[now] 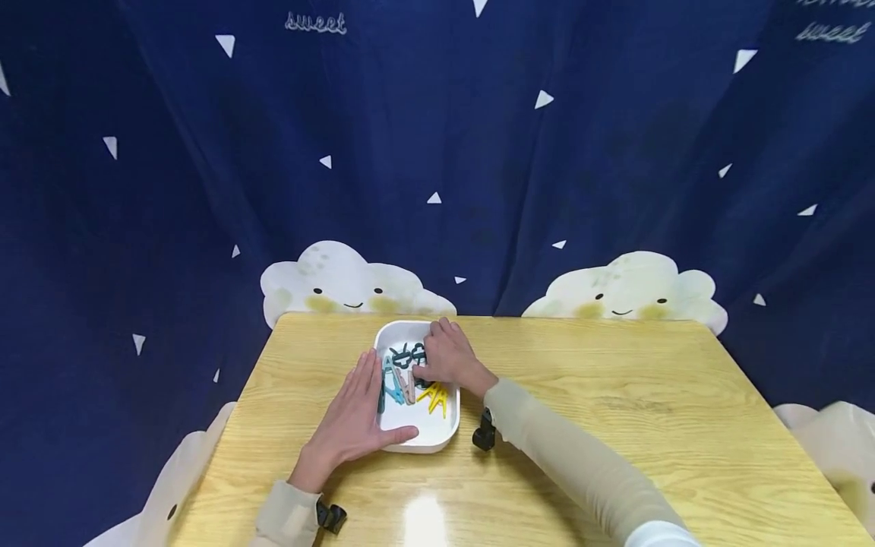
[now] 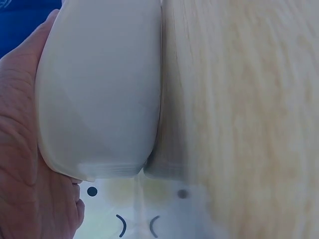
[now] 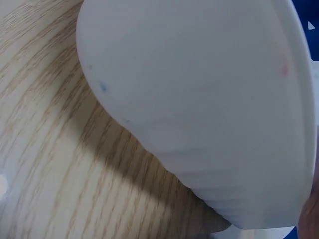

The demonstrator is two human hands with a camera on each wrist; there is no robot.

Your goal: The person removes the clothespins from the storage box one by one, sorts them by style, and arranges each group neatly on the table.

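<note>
A white box (image 1: 410,434) holds dark green clips (image 1: 402,355), blue clips (image 1: 393,384), pinkish clips (image 1: 406,387) and yellow clips (image 1: 435,396). Along its left side lies my left hand (image 1: 352,418), fingers straight and thumb across the near end. In the left wrist view this hand (image 2: 25,149) is against the box's outer wall (image 2: 99,89). Over the right side of the box, my right hand (image 1: 451,355) has bent fingers, with the thumb above the dark green clips; whether it pinches anything is hidden. The right wrist view shows mostly the box's wall (image 3: 199,99).
The box stands on a light wooden table (image 1: 601,395), near its far edge. Behind hangs a dark blue cloth (image 1: 424,137) with white triangles and smiling clouds. Black devices are strapped at the left wrist (image 1: 331,518) and the right wrist (image 1: 484,431).
</note>
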